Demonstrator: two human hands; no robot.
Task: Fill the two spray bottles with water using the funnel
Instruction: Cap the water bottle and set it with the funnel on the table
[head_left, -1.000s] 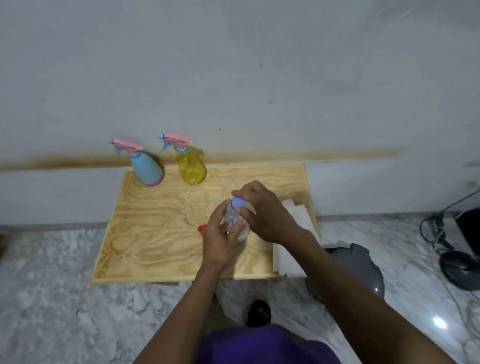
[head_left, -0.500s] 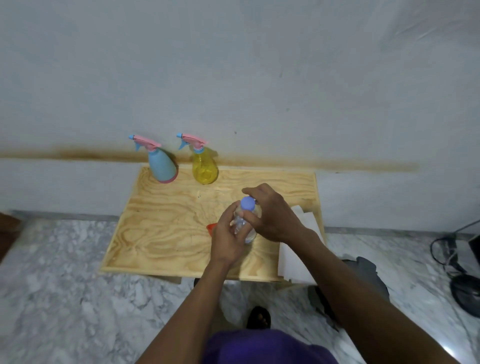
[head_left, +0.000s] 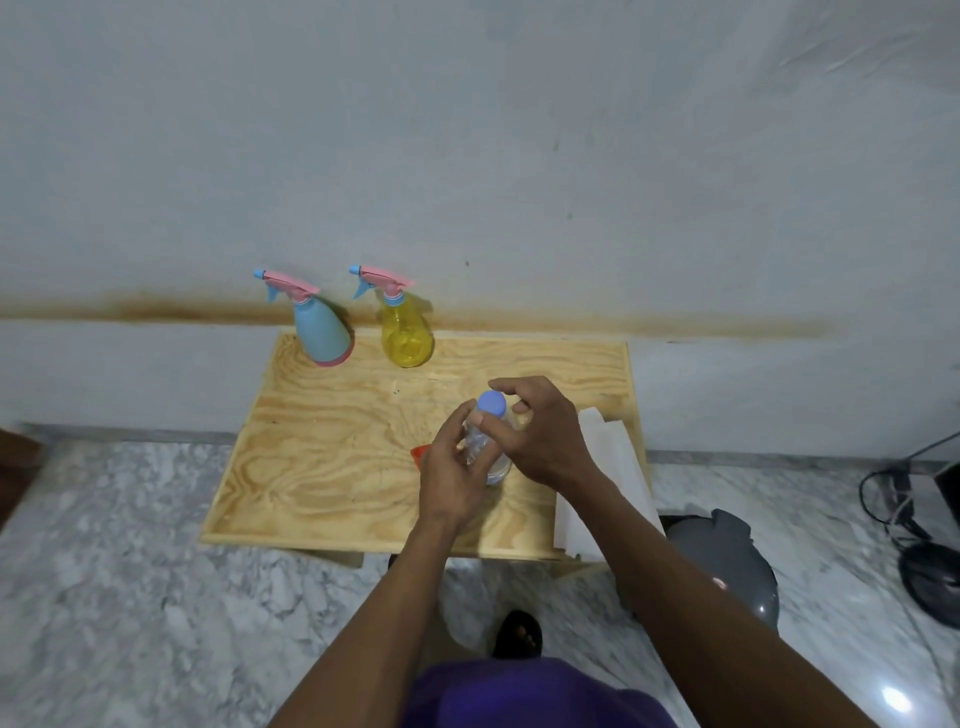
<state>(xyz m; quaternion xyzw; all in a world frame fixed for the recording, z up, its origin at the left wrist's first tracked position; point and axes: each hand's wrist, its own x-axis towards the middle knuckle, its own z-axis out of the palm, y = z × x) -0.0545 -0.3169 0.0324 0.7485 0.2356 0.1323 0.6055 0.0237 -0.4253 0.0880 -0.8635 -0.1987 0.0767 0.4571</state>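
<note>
Since the earlier frames the right hand (head_left: 545, 436) has loosened at the cap: its fingers, wrapped close over the blue cap (head_left: 491, 404) a moment ago, now arch around it with the cap plainly showing between forefinger and thumb. The left hand (head_left: 453, 475) stays where it was, on the bottle's body.

In the head view, the clear water bottle (head_left: 483, 447) stands upright near the front middle of the wooden tabletop (head_left: 337, 452). The left hand grips it from the near left side, fingers curled round the body. The right hand comes in from the right, its thumb and forefinger curved about the cap; whether they press on the cap or sit just off it I cannot tell. The orange funnel (head_left: 420, 453) lies just left of the left hand, mostly hidden behind it, only a small edge showing.

The blue spray bottle (head_left: 319, 332) and the yellow spray bottle (head_left: 406, 335) stand side by side at the back edge of the tabletop against the wall, pink trigger heads on, well apart from both hands. A white paper sheet (head_left: 608, 467) lies on the tabletop's right side, partly under the right forearm. A grey bin (head_left: 727, 561) sits on the marble floor to the right.
</note>
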